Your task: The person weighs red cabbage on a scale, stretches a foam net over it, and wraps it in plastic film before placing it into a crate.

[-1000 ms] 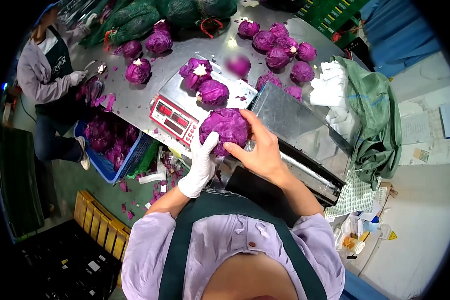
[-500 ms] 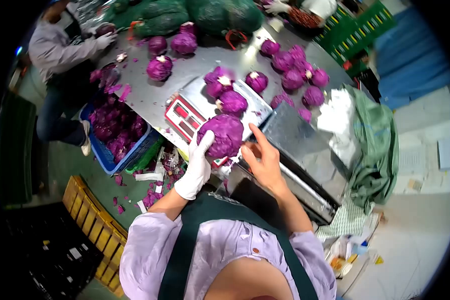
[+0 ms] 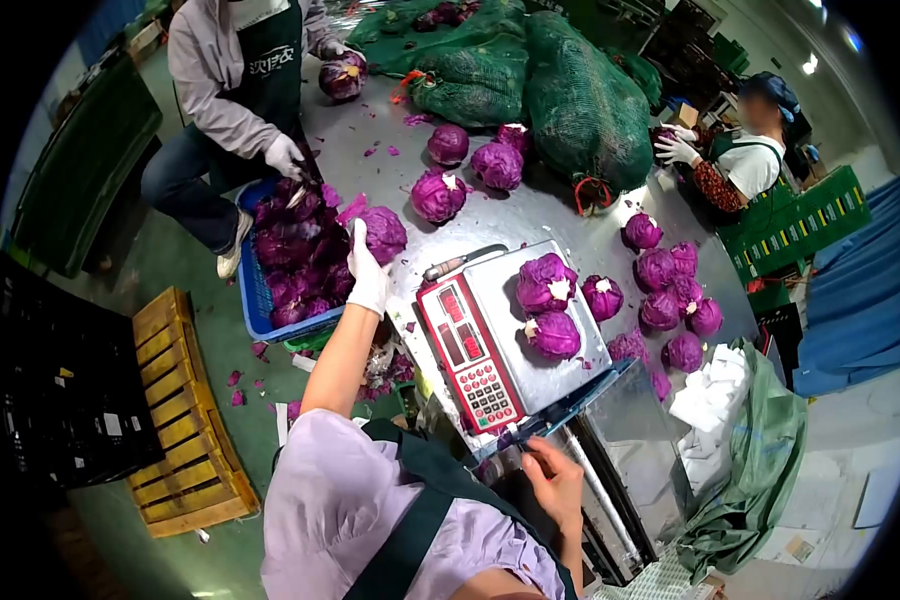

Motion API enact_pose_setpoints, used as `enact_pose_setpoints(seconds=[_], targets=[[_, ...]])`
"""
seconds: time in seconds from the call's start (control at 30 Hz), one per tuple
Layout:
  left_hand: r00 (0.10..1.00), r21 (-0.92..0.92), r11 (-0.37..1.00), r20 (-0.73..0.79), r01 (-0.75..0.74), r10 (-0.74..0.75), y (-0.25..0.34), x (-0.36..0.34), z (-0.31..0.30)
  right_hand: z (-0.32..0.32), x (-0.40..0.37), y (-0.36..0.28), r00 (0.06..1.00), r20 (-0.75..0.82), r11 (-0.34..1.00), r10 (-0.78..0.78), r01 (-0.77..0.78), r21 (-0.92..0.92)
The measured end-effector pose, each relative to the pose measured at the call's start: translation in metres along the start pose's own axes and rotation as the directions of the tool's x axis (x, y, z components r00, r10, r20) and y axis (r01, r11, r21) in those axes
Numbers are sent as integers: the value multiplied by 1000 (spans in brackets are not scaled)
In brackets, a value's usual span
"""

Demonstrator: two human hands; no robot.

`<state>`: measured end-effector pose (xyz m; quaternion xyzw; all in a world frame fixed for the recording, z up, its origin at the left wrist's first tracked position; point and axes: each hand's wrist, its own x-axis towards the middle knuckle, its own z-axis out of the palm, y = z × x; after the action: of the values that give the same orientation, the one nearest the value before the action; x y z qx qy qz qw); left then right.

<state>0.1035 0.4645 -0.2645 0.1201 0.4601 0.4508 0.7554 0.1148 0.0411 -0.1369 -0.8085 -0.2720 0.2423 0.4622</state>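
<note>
My gloved left hand (image 3: 366, 275) reaches out to the left, closed on a red cabbage (image 3: 384, 234) above the table edge, near a blue crate (image 3: 260, 318) of loose purple leaves. My bare right hand (image 3: 555, 482) is low by the front edge of the digital scale (image 3: 485, 390); its fingers are loosely bent, with thumb and forefinger apart, and nothing is visible in it. Two red cabbages, one (image 3: 546, 284) behind the other (image 3: 553, 335), rest on the scale's metal plate. A knife-like handle (image 3: 448, 268) lies beside the scale's far left corner.
More red cabbages (image 3: 439, 195) lie on the metal table (image 3: 390, 165), with several at right. Green net sacks (image 3: 590, 100) stand at the back. A co-worker (image 3: 240, 90) at left handles a cabbage; another person (image 3: 745, 150) works far right. A yellow pallet (image 3: 192, 420) lies on the floor.
My left hand has carried the red cabbage from in front of the scale to the left, towards the crate. My right hand has drawn back lower. The view has turned.
</note>
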Motion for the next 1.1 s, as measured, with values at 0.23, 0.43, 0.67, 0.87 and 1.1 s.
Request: enact_pose_setpoints(seconds=[0.23,0.43,0.67,0.87,1.1], targets=[[991,-181,975,63,130,-120,-3,128,31,-8,1,-8,994,38,988,101,-96,-121],[993,154,987,-106,-41,58,14,127,65,-14,-5,-1,984,24,969,179,-172,-179],[989,218,970,-115,112,-89,24,154,61,-24,-18,17,975,5,968,221,-219,-124],[982,380,919,185,-104,34,4,106,22,-60,-26,-4,983,-65,968,171,-180,-174],[968,565,823,231,-57,-92,-31,-36,-50,-233,-17,108,807,-583,951,91,-244,-189]])
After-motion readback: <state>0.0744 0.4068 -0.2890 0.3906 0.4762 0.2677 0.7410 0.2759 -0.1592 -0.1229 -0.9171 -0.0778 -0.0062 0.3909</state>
